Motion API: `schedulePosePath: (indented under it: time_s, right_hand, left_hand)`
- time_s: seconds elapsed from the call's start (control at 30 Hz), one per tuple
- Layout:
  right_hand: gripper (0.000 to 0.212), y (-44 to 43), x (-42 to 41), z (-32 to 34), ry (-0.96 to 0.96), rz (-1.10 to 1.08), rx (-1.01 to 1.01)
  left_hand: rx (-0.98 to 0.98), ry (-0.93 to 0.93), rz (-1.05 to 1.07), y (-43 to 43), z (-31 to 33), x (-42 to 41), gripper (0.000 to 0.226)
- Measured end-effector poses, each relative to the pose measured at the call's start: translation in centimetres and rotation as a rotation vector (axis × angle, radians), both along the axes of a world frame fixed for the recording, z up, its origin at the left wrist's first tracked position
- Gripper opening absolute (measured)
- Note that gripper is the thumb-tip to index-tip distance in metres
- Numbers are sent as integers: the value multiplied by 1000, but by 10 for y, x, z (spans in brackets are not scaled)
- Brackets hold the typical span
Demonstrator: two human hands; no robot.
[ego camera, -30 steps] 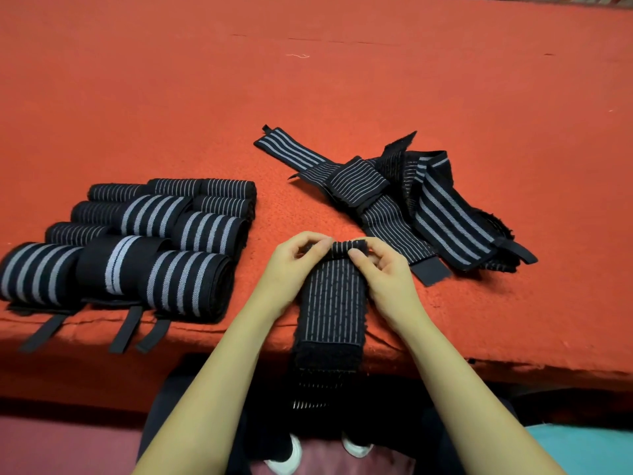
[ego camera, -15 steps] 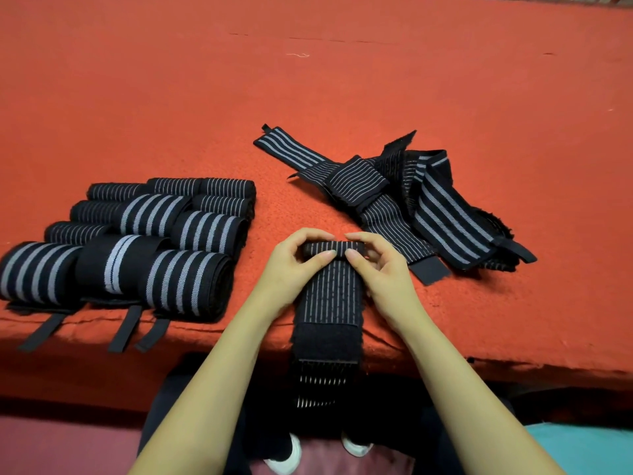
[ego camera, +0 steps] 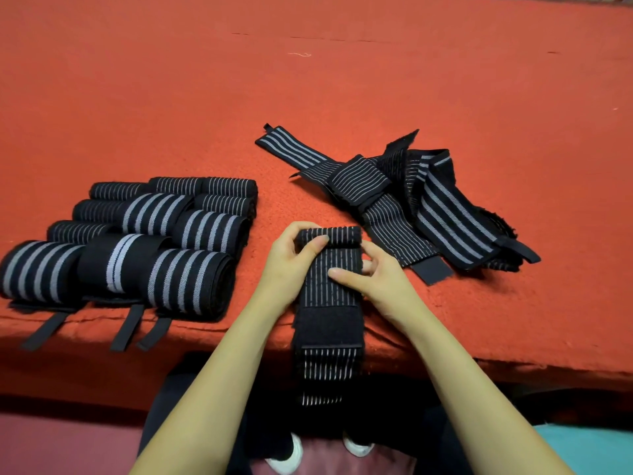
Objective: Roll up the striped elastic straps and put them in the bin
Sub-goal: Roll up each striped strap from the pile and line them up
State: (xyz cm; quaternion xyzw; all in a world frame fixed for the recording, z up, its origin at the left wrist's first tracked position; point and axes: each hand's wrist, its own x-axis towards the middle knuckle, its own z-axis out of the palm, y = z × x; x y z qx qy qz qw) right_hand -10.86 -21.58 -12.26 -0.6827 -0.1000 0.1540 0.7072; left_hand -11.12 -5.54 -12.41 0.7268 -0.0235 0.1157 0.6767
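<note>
The strap (ego camera: 334, 296) is lying flat at the near edge of the red desk (ego camera: 342, 80). Its tail is hanging down over the edge toward the person's lap. A second ago both grips were only pinching the far tip and folding it over. Now that tip is turning into a little roll (ego camera: 329, 235), round and snug, sitting at the far end of the strap.

The left grip (ego camera: 291, 265) is clenching that roll, with the thumb on top and the fingers tucked behind it. The right grip (ego camera: 376, 282) is coming back a bit. Its thumb (ego camera: 337, 271) is pressing on the flat part just below the roll and its fingers are curling at the strap's right edge, so it is grasping the strap too.

So the rolling is getting going, but most of this strap is waiting to be wound up. The loose straps (ego camera: 438, 214) are lying in a heap just to the right. The finished rolls (ego camera: 144, 241) are sitting in rows well off to the left. No bin is showing, so nothing looks to be going in yet.
</note>
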Motion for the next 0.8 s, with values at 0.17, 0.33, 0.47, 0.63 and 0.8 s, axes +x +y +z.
schedulePosePath:
  time_s: [0.17,0.33,0.47,0.63,0.8]
  right_hand:
    - [62,1,6,4,142,-15,99]
    - [32,-1,-4,8,100,-32,122]
    - [17,-2,-16,11,105,-57,149]
    - [21,0,-41,16,86,-1,186]
    - [9,-1,-59,23,-11,-83,114]
  left_hand:
    - [72,-46,35,-4,3,6,15]
    - [80,-82,61,-14,18,9,10]
    - [109,-116,51,-16,30,3,14]
    - [80,-135,57,-11,49,-11,11]
    - [29,-129,-2,-9,72,-25,12]
